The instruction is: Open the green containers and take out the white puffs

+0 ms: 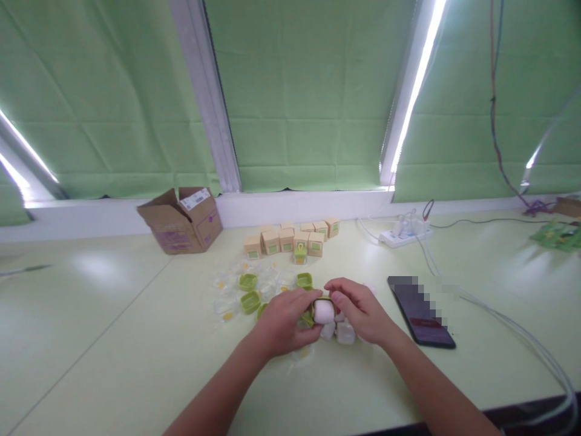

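Note:
A small green square cup (323, 298) with a pale pinkish-white block (324, 312) in it is tilted toward me between both hands. My left hand (287, 320) is closed around its left side, thumb below and fingers above. At the cup's right rim, the thumb and fingers of my right hand (361, 309) are closed on the edge. More green cups (250, 302) lie left of and behind my left hand. Clear plastic pieces with yellow marks (226, 307) are scattered at the left. White blocks (345, 333) lie below my right hand, partly hidden.
Several small cardboard boxes (271, 243) stand behind the hands, a green-lidded clear container (300, 254) in front of them. An open carton (186, 224) is at the back left. At right are a phone (417, 312), a power strip (405, 235) and white cables (512, 330).

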Demonstrator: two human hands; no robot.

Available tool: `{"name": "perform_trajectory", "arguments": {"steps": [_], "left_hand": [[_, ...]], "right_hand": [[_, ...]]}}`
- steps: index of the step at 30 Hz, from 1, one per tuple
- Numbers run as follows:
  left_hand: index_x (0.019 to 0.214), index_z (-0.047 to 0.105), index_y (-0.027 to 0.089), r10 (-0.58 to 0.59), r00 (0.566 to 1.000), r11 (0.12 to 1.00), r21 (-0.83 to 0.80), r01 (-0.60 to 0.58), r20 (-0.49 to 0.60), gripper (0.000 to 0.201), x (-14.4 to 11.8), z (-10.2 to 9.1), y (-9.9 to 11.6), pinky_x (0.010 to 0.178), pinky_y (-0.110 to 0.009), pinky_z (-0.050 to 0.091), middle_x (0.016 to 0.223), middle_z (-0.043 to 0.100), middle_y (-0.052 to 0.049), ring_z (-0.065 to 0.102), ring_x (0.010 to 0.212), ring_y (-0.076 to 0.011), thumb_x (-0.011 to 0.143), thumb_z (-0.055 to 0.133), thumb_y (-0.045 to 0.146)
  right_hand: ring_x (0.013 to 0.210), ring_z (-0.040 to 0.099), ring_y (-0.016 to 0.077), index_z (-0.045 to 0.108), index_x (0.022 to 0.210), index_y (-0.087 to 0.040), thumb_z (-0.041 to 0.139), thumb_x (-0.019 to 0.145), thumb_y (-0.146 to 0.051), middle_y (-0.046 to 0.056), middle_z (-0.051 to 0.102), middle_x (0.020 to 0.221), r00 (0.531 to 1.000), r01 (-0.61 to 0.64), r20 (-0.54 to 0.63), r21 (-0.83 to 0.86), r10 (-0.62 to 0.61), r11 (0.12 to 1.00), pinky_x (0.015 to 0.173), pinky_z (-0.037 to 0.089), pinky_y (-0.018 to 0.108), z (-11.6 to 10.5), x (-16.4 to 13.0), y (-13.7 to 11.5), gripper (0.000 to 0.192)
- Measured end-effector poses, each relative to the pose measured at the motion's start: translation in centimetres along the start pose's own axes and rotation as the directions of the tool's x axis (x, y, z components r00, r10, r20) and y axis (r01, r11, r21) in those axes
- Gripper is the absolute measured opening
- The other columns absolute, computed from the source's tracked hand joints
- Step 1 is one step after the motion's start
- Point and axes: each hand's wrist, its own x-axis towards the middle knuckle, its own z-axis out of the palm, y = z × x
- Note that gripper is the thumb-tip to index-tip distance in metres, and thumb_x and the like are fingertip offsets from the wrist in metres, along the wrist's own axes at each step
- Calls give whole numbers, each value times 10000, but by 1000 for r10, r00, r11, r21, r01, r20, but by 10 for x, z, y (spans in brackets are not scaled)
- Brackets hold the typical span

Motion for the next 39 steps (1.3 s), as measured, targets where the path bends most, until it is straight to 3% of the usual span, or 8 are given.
{"name": "perform_trajectory", "arguments": {"steps": [4, 8, 16, 24, 28, 35, 39], "left_hand": [[1127, 539, 223, -64, 998, 997, -51, 65, 15, 422, 2, -3, 1, 693, -291, 436, 906, 649, -31, 588, 784, -185, 721, 623, 298], [1123, 552, 221, -75, 997, 996, -41, 77, 29, 446, 3, -6, 2, 641, -273, 408, 830, 642, -14, 568, 715, -169, 692, 641, 299], [1071, 581, 204, -91, 996, 995, -34, 92, 23, 376, 2, -6, 3, 622, -276, 415, 792, 643, -15, 569, 685, -166, 714, 607, 319], [1077, 591, 200, -96, 994, 994, -52, 99, 53, 422, 0, -4, 1, 632, -285, 426, 819, 656, -29, 574, 700, -179, 677, 648, 322], [1159, 569, 189, -81, 996, 982, -168, 85, 28, 456, -1, -6, 1, 695, -301, 444, 867, 662, -39, 581, 734, -176, 726, 614, 325], [1067, 648, 142, -277, 961, 881, -393, 265, 27, 337, 5, -7, 6, 605, -244, 457, 785, 671, -44, 588, 655, -147, 765, 567, 269], [1049, 664, 141, -352, 934, 808, -486, 334, 57, 340, 8, -6, 8, 538, -208, 447, 792, 677, -35, 571, 596, -119, 728, 571, 202]], "right_hand": [[724, 553, 132, 543, 1105, -210, 597, 823, -371, 45, 559, 951, 994, 94, 57, -23, -93, 995, 611, 463, 247, 1, -1, 0, 329], [763, 545, 138, 554, 1128, -230, 695, 751, -349, 44, 535, 974, 985, 156, 87, -94, -148, 983, 607, 461, 244, 4, 0, -2, 419], [788, 536, 149, 598, 1080, -213, 649, 798, -322, 45, 545, 927, 978, 193, 100, -123, -182, 973, 659, 464, 267, 3, 0, -4, 307], [778, 523, 156, 617, 990, -209, 705, 740, -395, 37, 541, 891, 980, 194, 86, -159, -182, 968, 660, 453, 278, 3, 1, -3, 324], [786, 526, 159, 610, 995, -204, 688, 759, -394, 42, 544, 900, 979, 200, 69, -159, -191, 967, 660, 454, 279, 2, 0, -2, 312], [769, 528, 155, 586, 1022, -208, 680, 765, -344, 51, 541, 945, 981, 189, 73, -184, -178, 965, 607, 465, 267, 4, -1, -1, 305], [861, 537, 182, 560, 1113, -229, 661, 781, -305, 65, 534, 1002, 971, 237, 73, -223, -226, 946, 688, 493, 297, 6, -1, 0, 355]]}}
